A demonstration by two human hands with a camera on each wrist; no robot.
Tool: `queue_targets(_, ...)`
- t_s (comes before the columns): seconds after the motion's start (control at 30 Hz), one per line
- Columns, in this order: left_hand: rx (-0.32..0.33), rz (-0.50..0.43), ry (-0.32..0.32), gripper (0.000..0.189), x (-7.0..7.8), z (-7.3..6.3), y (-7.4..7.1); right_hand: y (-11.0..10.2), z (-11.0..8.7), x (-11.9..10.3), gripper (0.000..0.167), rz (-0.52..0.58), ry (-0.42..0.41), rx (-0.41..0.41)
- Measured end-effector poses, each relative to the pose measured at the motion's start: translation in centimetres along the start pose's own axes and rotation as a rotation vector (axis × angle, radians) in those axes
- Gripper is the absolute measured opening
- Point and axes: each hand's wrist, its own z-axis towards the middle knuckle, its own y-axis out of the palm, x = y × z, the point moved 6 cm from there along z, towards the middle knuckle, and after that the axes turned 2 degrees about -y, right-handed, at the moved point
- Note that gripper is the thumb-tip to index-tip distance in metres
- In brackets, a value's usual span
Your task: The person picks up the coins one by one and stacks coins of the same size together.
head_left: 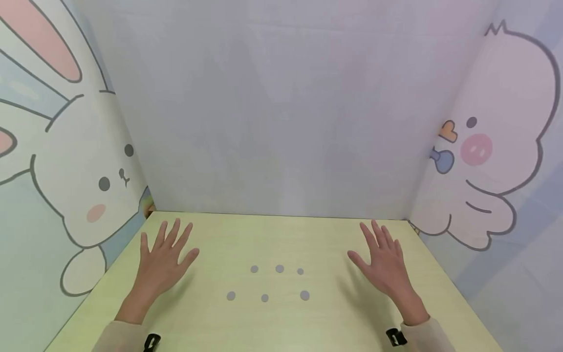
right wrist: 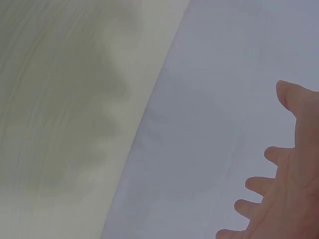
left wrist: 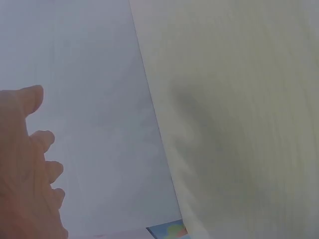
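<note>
Several small flat grey discs lie on the pale yellow table (head_left: pixel 272 332) in two loose rows. In the far row are a left disc (head_left: pixel 254 269), a middle disc (head_left: pixel 279 269) and a smaller right disc (head_left: pixel 300 271). The near row has a left disc (head_left: pixel 230 296), a middle disc (head_left: pixel 265 298) and a larger right disc (head_left: pixel 305 295). To their left, my left hand (head_left: pixel 162 266) hovers over the table with fingers spread, holding nothing. My right hand (head_left: pixel 386 266) does likewise to their right. Both wrist views show spread fingers and a hand's shadow on the table.
A plain pale cloth wall (head_left: pixel 281 117) rises behind the table's far edge. On the left stands a panel with a cartoon rabbit (head_left: pixel 88 195), on the right one with a cartoon chick (head_left: pixel 506 107). Dark straps sit at both sleeve cuffs.
</note>
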Motion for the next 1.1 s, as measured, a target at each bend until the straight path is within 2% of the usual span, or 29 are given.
queue_targets(0.33, -0.063, -0.086, 0.015, 0.075, -0.2, 0.0, -1.2, 1.3, 0.8, -3.3, 0.08, 0.102, -0.066, -0.008)
queue_targets(0.5, -0.104, -0.12, 0.027, 0.074, -0.1, 0.0, -1.5, 1.6, 1.0, -4.3, 0.078, 0.145, -0.087, 0.003)
queue_targets(0.63, -0.096, -0.144, 0.059, 0.072, 0.0, -0.1, -1.6, 2.0, 1.2, -4.8, 0.077, 0.174, -0.106, 0.014)
queue_targets(0.87, -0.052, -0.215, 0.11, 0.07, 0.9, -0.1, -1.5, 2.9, 1.3, -6.4, 0.075, 0.256, -0.116, -0.014)
queue_targets(1.1, -0.073, -0.22, 0.154, 0.068, 2.2, -0.3, -1.2, 3.3, 1.6, -8.5, 0.072, 0.271, -0.156, -0.024)
